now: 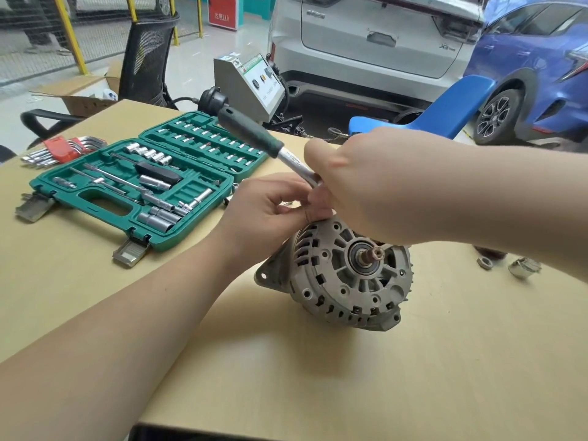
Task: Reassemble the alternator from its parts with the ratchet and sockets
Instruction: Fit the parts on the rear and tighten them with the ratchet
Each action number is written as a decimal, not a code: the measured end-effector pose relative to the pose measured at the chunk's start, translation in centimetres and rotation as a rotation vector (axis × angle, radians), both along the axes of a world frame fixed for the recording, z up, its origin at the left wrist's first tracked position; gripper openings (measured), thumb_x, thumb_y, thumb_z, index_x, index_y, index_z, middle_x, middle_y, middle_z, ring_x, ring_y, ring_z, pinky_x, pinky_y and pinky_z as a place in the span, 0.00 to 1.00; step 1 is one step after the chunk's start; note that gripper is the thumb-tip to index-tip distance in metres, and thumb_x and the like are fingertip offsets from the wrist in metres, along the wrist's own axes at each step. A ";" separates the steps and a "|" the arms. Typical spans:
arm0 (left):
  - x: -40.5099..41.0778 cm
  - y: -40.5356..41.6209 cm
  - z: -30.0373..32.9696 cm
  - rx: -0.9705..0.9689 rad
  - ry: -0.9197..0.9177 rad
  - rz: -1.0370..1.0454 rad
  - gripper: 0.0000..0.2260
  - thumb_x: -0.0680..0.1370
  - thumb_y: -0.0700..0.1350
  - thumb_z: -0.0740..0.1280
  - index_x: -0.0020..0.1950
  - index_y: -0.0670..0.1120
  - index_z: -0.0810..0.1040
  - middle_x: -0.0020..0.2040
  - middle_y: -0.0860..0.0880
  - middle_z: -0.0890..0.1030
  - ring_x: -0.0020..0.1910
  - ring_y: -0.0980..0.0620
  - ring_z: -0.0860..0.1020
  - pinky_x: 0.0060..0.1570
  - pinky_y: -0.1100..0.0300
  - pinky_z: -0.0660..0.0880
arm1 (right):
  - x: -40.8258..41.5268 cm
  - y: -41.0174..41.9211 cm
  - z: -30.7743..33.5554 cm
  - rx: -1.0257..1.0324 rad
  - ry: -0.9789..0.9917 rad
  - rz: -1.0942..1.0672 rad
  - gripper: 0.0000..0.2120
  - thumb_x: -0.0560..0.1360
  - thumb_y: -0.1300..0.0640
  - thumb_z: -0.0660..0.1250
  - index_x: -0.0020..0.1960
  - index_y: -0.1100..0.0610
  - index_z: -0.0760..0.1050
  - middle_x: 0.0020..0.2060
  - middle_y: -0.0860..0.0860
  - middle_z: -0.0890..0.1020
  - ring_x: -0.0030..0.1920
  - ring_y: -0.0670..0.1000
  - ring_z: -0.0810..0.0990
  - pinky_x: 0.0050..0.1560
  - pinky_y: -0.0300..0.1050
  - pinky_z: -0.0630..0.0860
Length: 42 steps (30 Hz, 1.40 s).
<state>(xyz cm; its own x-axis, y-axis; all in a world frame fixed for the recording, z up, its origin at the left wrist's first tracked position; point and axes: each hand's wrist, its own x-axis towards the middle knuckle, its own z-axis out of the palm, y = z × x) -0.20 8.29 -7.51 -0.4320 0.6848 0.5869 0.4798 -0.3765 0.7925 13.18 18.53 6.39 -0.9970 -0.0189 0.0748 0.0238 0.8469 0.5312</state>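
Note:
The grey alternator [343, 278] lies on the wooden table [350, 377] with its bare shaft pointing toward me. My right hand [375, 186] grips the ratchet [254, 135] near its head, above the alternator's top rim; the green-and-black handle sticks up to the left. My left hand [270, 211] curls against the alternator's upper left edge, fingers right beside the ratchet head. The ratchet head and any socket on it are hidden behind my hands.
An open green socket case [143, 183] with several sockets lies at the left, red-holdered hex keys [63, 151] behind it. A loose nut [484, 263] and a socket [523, 268] sit at the right. Cars, a blue chair and a black chair stand beyond the table.

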 end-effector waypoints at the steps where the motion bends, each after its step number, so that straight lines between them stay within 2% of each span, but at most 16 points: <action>1: 0.2 0.0 0.3 -0.016 -0.028 0.009 0.06 0.78 0.47 0.77 0.51 0.47 0.90 0.47 0.60 0.87 0.50 0.59 0.84 0.48 0.60 0.81 | -0.1 0.1 0.0 -0.022 0.002 -0.005 0.20 0.83 0.50 0.61 0.43 0.52 0.50 0.28 0.51 0.68 0.26 0.53 0.68 0.25 0.44 0.58; 3: 0.0 -0.1 0.4 -0.042 -0.028 0.004 0.05 0.78 0.49 0.76 0.50 0.51 0.91 0.47 0.59 0.88 0.48 0.60 0.84 0.47 0.60 0.80 | -0.3 0.2 0.2 -0.033 -0.057 0.062 0.19 0.82 0.52 0.61 0.45 0.51 0.50 0.29 0.51 0.70 0.28 0.55 0.71 0.26 0.48 0.66; 5: 0.3 -0.4 0.9 -0.031 0.013 -0.007 0.06 0.78 0.49 0.76 0.44 0.59 0.88 0.44 0.64 0.86 0.45 0.66 0.82 0.45 0.66 0.77 | -0.3 0.3 0.8 0.036 -0.169 0.216 0.16 0.81 0.55 0.59 0.48 0.50 0.50 0.32 0.51 0.72 0.33 0.58 0.75 0.38 0.55 0.76; 7: 0.4 -0.6 1.1 -0.027 0.046 -0.045 0.05 0.78 0.51 0.74 0.45 0.61 0.87 0.44 0.66 0.85 0.45 0.66 0.82 0.46 0.64 0.77 | -0.1 0.1 0.8 0.117 -0.203 0.288 0.13 0.80 0.56 0.58 0.51 0.50 0.52 0.33 0.51 0.73 0.35 0.58 0.76 0.44 0.55 0.77; 9: 0.5 -0.5 1.0 -0.004 0.040 -0.025 0.07 0.80 0.50 0.74 0.46 0.62 0.88 0.45 0.66 0.85 0.46 0.65 0.82 0.46 0.66 0.77 | 0.2 -0.1 0.4 0.101 -0.144 0.200 0.16 0.80 0.55 0.59 0.47 0.51 0.49 0.30 0.51 0.72 0.30 0.57 0.74 0.34 0.52 0.75; 12: 0.6 -0.2 0.6 0.007 0.027 0.019 0.08 0.79 0.49 0.75 0.54 0.47 0.90 0.50 0.56 0.88 0.52 0.56 0.85 0.52 0.59 0.82 | 0.3 0.3 -0.5 -0.030 0.031 0.017 0.25 0.82 0.52 0.62 0.41 0.50 0.45 0.28 0.51 0.69 0.25 0.53 0.69 0.24 0.44 0.58; 14: 0.6 -0.1 0.3 0.007 0.031 0.007 0.06 0.80 0.45 0.75 0.53 0.44 0.90 0.50 0.52 0.88 0.53 0.52 0.86 0.52 0.55 0.83 | 0.1 0.6 -0.5 -0.078 0.006 0.043 0.24 0.83 0.50 0.62 0.42 0.49 0.45 0.29 0.51 0.70 0.26 0.54 0.71 0.24 0.46 0.62; 15: 0.5 -0.3 0.5 0.002 0.025 -0.017 0.04 0.80 0.42 0.74 0.50 0.48 0.90 0.49 0.57 0.88 0.52 0.56 0.85 0.50 0.59 0.82 | 0.1 0.7 -0.4 -0.094 -0.036 0.119 0.22 0.83 0.51 0.60 0.43 0.49 0.46 0.30 0.51 0.71 0.29 0.56 0.73 0.27 0.49 0.68; 16: 0.5 -0.4 0.7 -0.001 0.052 -0.004 0.10 0.80 0.39 0.73 0.47 0.54 0.87 0.47 0.63 0.87 0.49 0.62 0.84 0.48 0.65 0.79 | 0.2 0.7 -0.2 -0.066 -0.098 0.214 0.17 0.83 0.53 0.57 0.46 0.49 0.47 0.32 0.51 0.73 0.32 0.57 0.74 0.34 0.53 0.73; 19: 0.6 -0.7 1.3 -0.019 0.135 -0.012 0.16 0.79 0.36 0.72 0.46 0.59 0.83 0.44 0.68 0.83 0.46 0.67 0.80 0.46 0.71 0.74 | 0.4 0.7 0.5 0.070 -0.188 0.315 0.07 0.79 0.58 0.50 0.50 0.50 0.52 0.34 0.50 0.73 0.36 0.57 0.74 0.43 0.54 0.74; 24: 0.7 -0.1 0.6 -0.007 0.011 0.030 0.06 0.80 0.45 0.74 0.54 0.47 0.90 0.49 0.58 0.87 0.52 0.55 0.84 0.52 0.50 0.84 | 0.6 0.5 -0.8 -0.138 0.025 -0.005 0.19 0.83 0.49 0.61 0.45 0.50 0.51 0.29 0.52 0.71 0.27 0.56 0.71 0.26 0.48 0.66; 27: 0.7 -0.6 1.1 0.005 0.021 -0.007 0.11 0.79 0.44 0.74 0.47 0.62 0.86 0.44 0.63 0.86 0.47 0.64 0.83 0.47 0.62 0.82 | 0.4 0.7 -0.7 -0.103 -0.060 0.176 0.18 0.84 0.51 0.59 0.47 0.49 0.48 0.31 0.52 0.73 0.32 0.58 0.74 0.34 0.55 0.75; 30: 0.8 -0.9 1.4 -0.008 0.087 -0.039 0.14 0.78 0.42 0.74 0.43 0.63 0.83 0.43 0.68 0.83 0.44 0.68 0.81 0.43 0.74 0.74 | 0.5 0.5 0.4 0.044 -0.177 0.340 0.07 0.83 0.55 0.53 0.52 0.49 0.53 0.34 0.51 0.74 0.35 0.58 0.74 0.44 0.56 0.76; 34: 1.0 -0.3 1.1 0.008 0.006 -0.010 0.15 0.80 0.44 0.75 0.41 0.64 0.85 0.36 0.68 0.82 0.38 0.71 0.80 0.39 0.77 0.72 | 0.7 0.2 -0.3 -0.033 -0.016 0.158 0.17 0.84 0.51 0.58 0.46 0.52 0.50 0.27 0.51 0.68 0.25 0.56 0.69 0.26 0.49 0.70; 38: 1.4 -0.3 1.3 0.030 -0.002 -0.044 0.04 0.79 0.52 0.75 0.46 0.61 0.87 0.37 0.66 0.84 0.39 0.68 0.81 0.40 0.75 0.74 | 0.4 0.7 -0.6 -0.022 0.020 0.116 0.19 0.82 0.52 0.62 0.46 0.52 0.50 0.26 0.51 0.67 0.24 0.55 0.68 0.23 0.45 0.62; 42: 1.0 -0.6 1.6 0.006 0.081 -0.057 0.27 0.79 0.36 0.73 0.42 0.72 0.83 0.37 0.70 0.81 0.37 0.72 0.78 0.37 0.79 0.69 | 0.3 0.4 0.4 0.082 -0.164 0.269 0.17 0.82 0.55 0.55 0.46 0.50 0.44 0.29 0.50 0.72 0.31 0.58 0.74 0.40 0.55 0.76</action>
